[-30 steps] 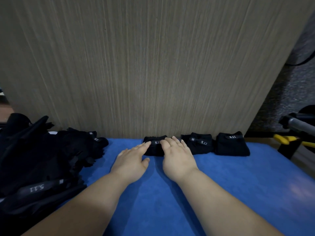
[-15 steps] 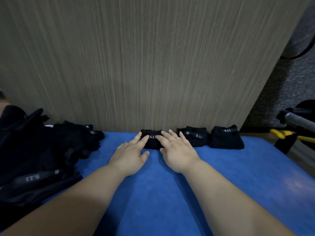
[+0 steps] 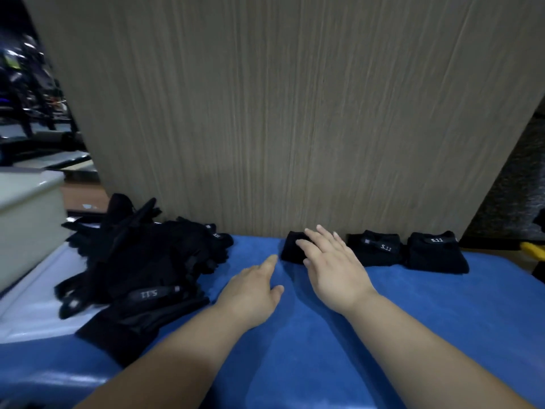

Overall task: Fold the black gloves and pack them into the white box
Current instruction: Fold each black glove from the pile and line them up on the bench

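Three folded black gloves stand in a row on the blue mat (image 3: pixel 413 314) against the wooden panel: a left one (image 3: pixel 292 250), a middle one (image 3: pixel 374 252) and a right one (image 3: pixel 436 255). My right hand (image 3: pixel 333 267) lies flat with straight fingers on the left folded glove. My left hand (image 3: pixel 253 290) rests open on the mat just left of that glove, fingertips near its edge. A heap of unfolded black gloves (image 3: pixel 138 270) lies at the left, partly on a white sheet (image 3: pixel 32 308). A white box (image 3: pixel 26 214) shows at the far left edge.
A tall wood-grain panel (image 3: pixel 265 113) rises right behind the folded gloves. A yellow-handled tool (image 3: pixel 530 249) pokes in at the right edge. Dark blurred furniture (image 3: pixel 26 84) fills the far upper left.
The view has swung left, bringing the white box and glove heap into sight. My left hand has slid back off the folded glove onto the mat. My right hand stays on it.
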A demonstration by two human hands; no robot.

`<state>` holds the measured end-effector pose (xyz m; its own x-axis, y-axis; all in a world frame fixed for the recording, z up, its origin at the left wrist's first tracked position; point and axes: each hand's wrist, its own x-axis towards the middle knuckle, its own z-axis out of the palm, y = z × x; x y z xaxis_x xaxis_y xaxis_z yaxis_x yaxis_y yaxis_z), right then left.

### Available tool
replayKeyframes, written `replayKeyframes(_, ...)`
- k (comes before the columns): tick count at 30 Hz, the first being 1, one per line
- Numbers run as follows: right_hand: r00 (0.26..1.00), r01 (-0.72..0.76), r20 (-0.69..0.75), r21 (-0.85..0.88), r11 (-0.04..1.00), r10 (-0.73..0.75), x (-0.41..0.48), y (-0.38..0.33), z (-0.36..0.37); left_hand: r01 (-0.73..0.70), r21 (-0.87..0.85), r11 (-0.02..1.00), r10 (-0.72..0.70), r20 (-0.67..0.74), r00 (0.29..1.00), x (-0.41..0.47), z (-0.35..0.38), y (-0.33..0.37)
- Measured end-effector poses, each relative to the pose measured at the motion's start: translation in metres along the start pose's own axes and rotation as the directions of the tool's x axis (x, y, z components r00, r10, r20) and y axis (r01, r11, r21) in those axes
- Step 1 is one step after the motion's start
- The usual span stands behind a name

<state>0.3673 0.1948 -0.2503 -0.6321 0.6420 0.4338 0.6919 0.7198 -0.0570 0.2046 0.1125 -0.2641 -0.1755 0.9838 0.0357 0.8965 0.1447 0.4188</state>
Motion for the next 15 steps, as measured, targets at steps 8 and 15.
replayKeyframes(8, 0.98, -0.123, 0.197, 0.419, 0.899, 0.043, 0.004, -0.067, 0.006, -0.048, 0.325, 0.944, 0.188, -0.414, 0.891, -0.074, -0.026, -0.065)
replayKeyframes(15, 0.952, -0.227, 0.305, 0.683, 0.694, 0.011, 0.012, -0.134, 0.023, 0.148, 0.12, 0.982, -0.018, -0.715, 0.699, -0.109, -0.029, -0.101)
